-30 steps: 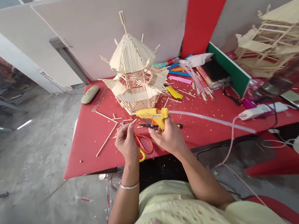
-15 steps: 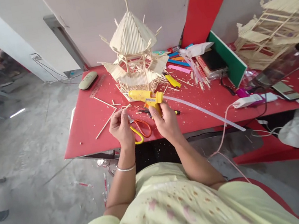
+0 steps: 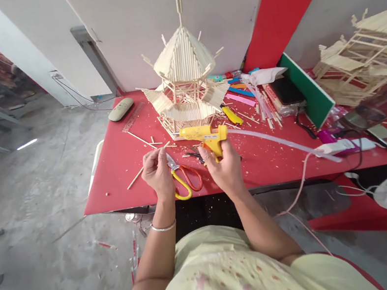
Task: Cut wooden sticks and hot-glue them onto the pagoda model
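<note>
My right hand (image 3: pixel 225 167) is wrapped round the handle of a yellow hot glue gun (image 3: pixel 199 134), its nozzle pointing left. A long translucent glue stick (image 3: pixel 275 140) sticks out of the gun's back end. The fingers of my left hand (image 3: pixel 158 168) are pinched on a short thin wooden stick (image 3: pixel 167 145), whose tip shows just above them. Behind the gun stands a pagoda model (image 3: pixel 185 66) built of thin sticks. Scissors (image 3: pixel 188 178) with yellow and red handles lie between my hands on the red table (image 3: pixel 106 180). Dark pliers-like tools (image 3: pixel 195 153) are partly hidden under the gun.
Loose sticks (image 3: pixel 140 139) and crumbs are scattered over the table. A pale oblong case (image 3: pixel 121 109) lies at the back left, a yellow cutter (image 3: pixel 232 114) right of the pagoda. A green board (image 3: pixel 309 89), a power strip (image 3: pixel 343 146) with cables and a second stick model (image 3: pixel 368 54) stand farther right.
The glue gun has moved a little to the right, away from my left hand. My left hand keeps its pinch. The whole view has shifted slightly.
</note>
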Available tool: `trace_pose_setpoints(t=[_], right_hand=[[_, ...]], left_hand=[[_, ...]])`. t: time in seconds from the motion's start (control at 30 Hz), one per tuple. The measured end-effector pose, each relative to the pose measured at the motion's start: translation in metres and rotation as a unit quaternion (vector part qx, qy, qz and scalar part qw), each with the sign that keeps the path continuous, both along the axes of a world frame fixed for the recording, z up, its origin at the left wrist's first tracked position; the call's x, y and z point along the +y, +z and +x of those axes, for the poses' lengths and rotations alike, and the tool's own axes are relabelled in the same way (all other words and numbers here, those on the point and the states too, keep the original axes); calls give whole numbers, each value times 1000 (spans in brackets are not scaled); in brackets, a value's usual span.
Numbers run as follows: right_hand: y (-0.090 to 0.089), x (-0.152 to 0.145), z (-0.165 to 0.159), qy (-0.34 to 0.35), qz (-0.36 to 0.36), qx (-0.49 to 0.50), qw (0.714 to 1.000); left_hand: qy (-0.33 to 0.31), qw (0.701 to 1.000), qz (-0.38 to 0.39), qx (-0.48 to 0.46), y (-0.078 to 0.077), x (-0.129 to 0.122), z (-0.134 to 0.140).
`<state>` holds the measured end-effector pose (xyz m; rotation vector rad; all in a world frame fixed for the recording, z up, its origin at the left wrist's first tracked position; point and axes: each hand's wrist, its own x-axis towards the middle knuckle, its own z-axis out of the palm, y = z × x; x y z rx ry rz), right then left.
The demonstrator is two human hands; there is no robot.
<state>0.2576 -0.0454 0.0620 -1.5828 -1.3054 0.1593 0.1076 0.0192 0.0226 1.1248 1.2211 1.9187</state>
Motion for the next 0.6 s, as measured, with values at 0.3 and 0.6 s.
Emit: trace_pose_setpoints(t=[0.3, 0.6], right_hand=[[47, 44, 9, -172, 84, -234, 953], [57, 72, -3, -142, 7, -277, 950]], left_hand=[[109, 978, 127, 125, 60, 56, 1], [134, 963, 160, 171, 55, 85, 8]])
